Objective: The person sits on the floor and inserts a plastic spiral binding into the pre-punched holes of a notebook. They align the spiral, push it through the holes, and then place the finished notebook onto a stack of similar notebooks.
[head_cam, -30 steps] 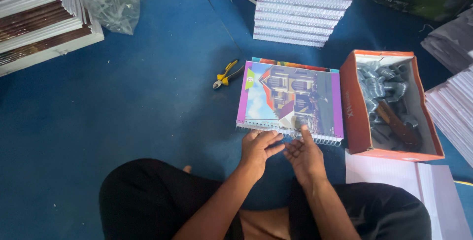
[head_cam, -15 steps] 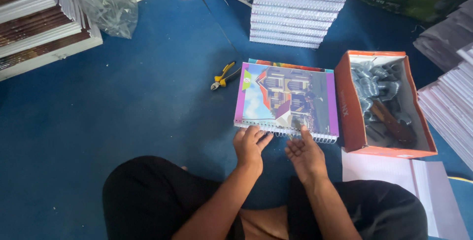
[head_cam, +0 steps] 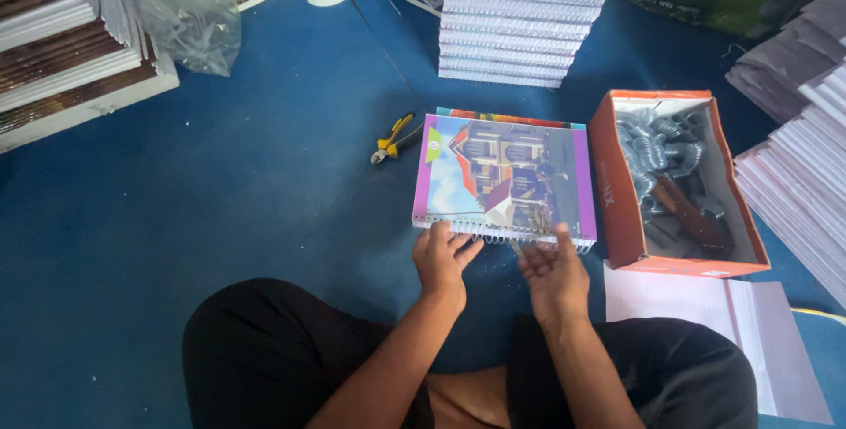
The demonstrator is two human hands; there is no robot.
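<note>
the left hand [head_cam: 443, 257] lies flat, fingers [head_cam: 465, 248] spread open and touching the wire spiral along the near edge of the notebook [head_cam: 504, 178]. the right hand [head_cam: 553, 272] is open too, palm up, fingertips at the same edge, gripping nothing. the notebook lies on the blue floor [head_cam: 220, 191] before the person's knees. pliers [head_cam: 392, 137] lie just left of it, an orange box [head_cam: 674, 184] of coils just right.
</note>
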